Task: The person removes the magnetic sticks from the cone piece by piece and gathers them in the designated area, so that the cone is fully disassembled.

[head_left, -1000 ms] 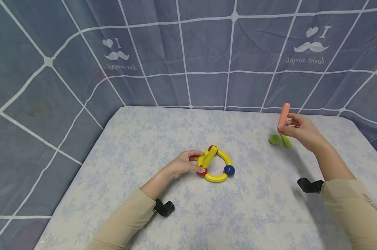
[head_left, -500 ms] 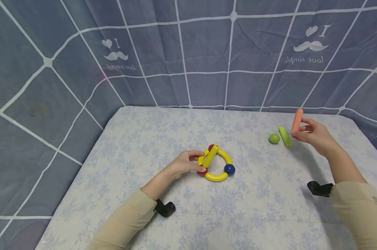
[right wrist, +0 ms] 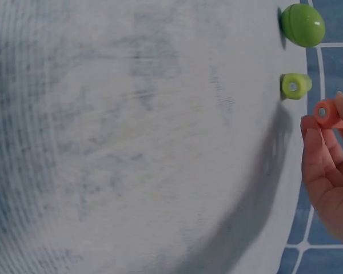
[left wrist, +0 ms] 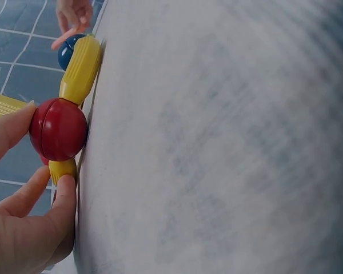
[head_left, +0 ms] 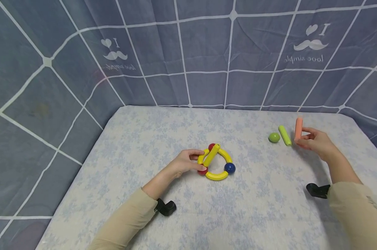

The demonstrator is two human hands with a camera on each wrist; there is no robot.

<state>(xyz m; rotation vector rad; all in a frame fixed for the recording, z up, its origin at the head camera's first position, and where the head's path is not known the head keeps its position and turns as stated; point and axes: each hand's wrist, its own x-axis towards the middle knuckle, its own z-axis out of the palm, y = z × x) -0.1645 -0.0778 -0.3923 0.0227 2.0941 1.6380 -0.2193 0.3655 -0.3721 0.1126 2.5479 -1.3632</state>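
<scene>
My left hand (head_left: 183, 164) holds a magnetic ring of curved yellow rods (head_left: 216, 176) at its left side. In the left wrist view, thumb and fingers grip around a red ball (left wrist: 60, 130) and a yellow rod end. A blue ball (head_left: 230, 168) joins the ring's right side, and another red ball (head_left: 211, 147) its far side. One straight yellow rod (head_left: 211, 155) slants up from the near red ball. At the far right, my right hand (head_left: 319, 144) pinches an orange magnetic rod (head_left: 298, 128) just above the table, beside a light-green rod (head_left: 284, 135).
Left of the light-green rod lies a green ball (head_left: 274, 138). Everything rests on a pale table (head_left: 250, 215) with a blue floral pattern. A blue-grey curtain (head_left: 204, 48) with white lines hangs behind it and along the left side.
With the orange rod, my right hand has moved right and then lowered toward the table. The light-green rod and green ball are uncovered now. My left hand stays on the ring.
</scene>
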